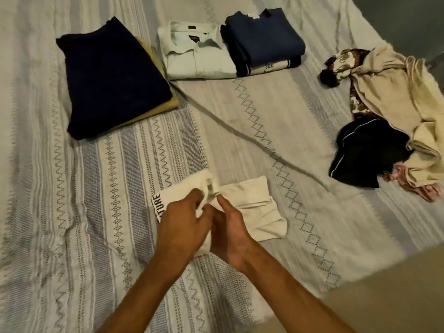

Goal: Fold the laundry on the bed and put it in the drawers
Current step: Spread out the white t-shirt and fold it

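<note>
On striped grey-white bedspread (120, 188), near edge: cream t-shirt with black lettering (249, 207), half folded. Left hand (182, 227) and right hand (228, 231) both pinching its fabric, fingers curled tight. 3 folded piles further back, loose heap of unfolded clothes (389, 116) off right.

Both hands, left (183, 227) and right (229, 233), pinch a cream garment (249, 203) on the bed (72, 212).
</note>
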Motion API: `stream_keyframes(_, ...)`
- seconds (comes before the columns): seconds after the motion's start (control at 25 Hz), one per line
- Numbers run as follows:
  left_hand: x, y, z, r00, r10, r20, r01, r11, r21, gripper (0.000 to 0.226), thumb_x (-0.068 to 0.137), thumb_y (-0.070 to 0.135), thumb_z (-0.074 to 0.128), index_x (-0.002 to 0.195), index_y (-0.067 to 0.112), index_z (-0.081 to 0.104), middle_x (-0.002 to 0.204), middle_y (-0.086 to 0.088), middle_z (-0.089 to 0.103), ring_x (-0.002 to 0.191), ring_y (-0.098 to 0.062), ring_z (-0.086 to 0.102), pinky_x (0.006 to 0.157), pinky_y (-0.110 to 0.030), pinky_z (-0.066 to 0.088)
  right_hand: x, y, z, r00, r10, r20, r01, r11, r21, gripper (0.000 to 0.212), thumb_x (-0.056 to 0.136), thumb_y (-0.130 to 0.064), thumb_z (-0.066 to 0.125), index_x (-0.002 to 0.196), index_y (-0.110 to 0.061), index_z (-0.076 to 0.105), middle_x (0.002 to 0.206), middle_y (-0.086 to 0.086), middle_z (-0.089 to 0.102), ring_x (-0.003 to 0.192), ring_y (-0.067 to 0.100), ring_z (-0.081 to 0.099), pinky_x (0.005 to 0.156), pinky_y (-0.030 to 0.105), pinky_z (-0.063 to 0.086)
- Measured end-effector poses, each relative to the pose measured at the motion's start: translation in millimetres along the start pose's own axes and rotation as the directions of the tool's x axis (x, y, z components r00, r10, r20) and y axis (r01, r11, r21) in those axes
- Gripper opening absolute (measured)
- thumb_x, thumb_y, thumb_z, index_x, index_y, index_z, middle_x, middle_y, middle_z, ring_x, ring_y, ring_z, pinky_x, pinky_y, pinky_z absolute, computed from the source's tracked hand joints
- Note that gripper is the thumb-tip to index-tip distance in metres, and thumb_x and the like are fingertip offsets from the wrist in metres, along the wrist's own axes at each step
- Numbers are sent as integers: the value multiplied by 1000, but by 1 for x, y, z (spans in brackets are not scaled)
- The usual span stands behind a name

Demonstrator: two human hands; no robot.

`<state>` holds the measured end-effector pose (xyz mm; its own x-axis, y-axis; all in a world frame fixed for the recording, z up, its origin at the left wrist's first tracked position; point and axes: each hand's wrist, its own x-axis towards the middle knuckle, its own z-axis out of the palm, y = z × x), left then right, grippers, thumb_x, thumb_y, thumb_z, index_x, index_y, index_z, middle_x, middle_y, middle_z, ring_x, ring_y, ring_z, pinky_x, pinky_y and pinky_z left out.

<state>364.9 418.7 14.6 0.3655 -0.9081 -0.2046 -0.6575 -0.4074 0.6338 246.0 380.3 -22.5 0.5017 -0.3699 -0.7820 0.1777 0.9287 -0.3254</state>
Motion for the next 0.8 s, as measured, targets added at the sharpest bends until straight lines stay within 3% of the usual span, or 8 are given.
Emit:
stream_keyframes(0.08, 7, 27, 36, 996, -60, 66, 56, 997, 55, 23, 97, 46, 56, 103, 24, 60, 85, -1, 71, 81, -26, 68, 62, -32, 45, -6, -18, -29, 1000, -19, 6, 19, 996, 88, 61, 96, -59, 53, 131, -12, 72, 134, 16, 68, 124, 34, 65, 115, 53, 42)
stream_keyframes(0.2, 8, 35, 76, 984, -154, 89, 152, 988, 27, 38, 94, 66, 49, 95, 29, 56, 83, 8, 69, 78, -16, 67, 68, -33, 54, 0, -25, -60, 998, 20, -62, -11, 989, 145, 46, 89, -46, 60, 113, -11, 78, 121, 15, 73, 110, 31, 71, 100, 45, 53)
stream_keyframes(0.32, -3, 16, 89, 984, -134, 121, 145, 986, -84, 29, 99, 58, 44, 100, 31, 56, 89, 12, 67, 83, -9, 67, 76, -37, 58, 9, -12, -63, 995, 77, -62, -63, 977, 204, 41, 85, -42, 64, 103, -9, 79, 112, 16, 74, 103, 30, 74, 89, 40, 56)
stream_keyframes(0.4, -13, -1, 78, 994, -112, -9, 110, 988, -108, 17, 100, 44, 51, 109, 32, 57, 98, 14, 66, 88, -5, 65, 75, -36, 58, 15, -3, -55, 997, 76, -12, -71, 967, 244, 52, 87, -47, 64, 116, -6, 76, 122, 15, 72, 110, 33, 71, 94, 42, 56)
stream_keyframes(0.48, -18, -22, 54, 961, -135, -240, 112, 988, -107, 24, 98, 33, 63, 121, 29, 55, 114, 12, 59, 103, -10, 58, 82, -35, 52, 23, -1, -45, 998, 37, 41, -46, 969, 241, 57, 90, -52, 65, 128, -10, 73, 131, 16, 70, 115, 34, 69, 106, 50, 51)
stream_keyframes(0.56, -16, -49, 29, 894, -312, -322, 241, 940, -242, 38, 97, 34, 68, 130, 27, 49, 127, 6, 54, 114, -16, 54, 90, -39, 49, 32, 0, -32, 997, 41, 63, -49, 990, 134, 55, 90, -51, 70, 134, -18, 69, 130, 15, 71, 117, 38, 68, 105, 64, 48)
stream_keyframes(0.68, -3, -93, 16, 748, -664, -12, 527, 604, -598, 40, 99, 46, 65, 130, 32, 45, 125, 1, 63, 106, -19, 65, 83, -43, 56, 49, 12, -19, 989, 148, -7, -148, 989, -4, 53, 91, -52, 73, 135, -23, 65, 126, 10, 73, 116, 41, 69, 96, 76, 48)
stream_keyframes(0.8, -1, -130, 13, 689, -687, 232, 645, 434, -629, 50, 87, 68, 64, 121, 32, 65, 115, 0, 75, 104, -25, 71, 89, -52, 59, 55, 35, -1, 980, 188, 59, -192, 979, 71, 55, 96, -45, 69, 141, -15, 60, 132, 14, 70, 122, 37, 66, 106, 70, 44)
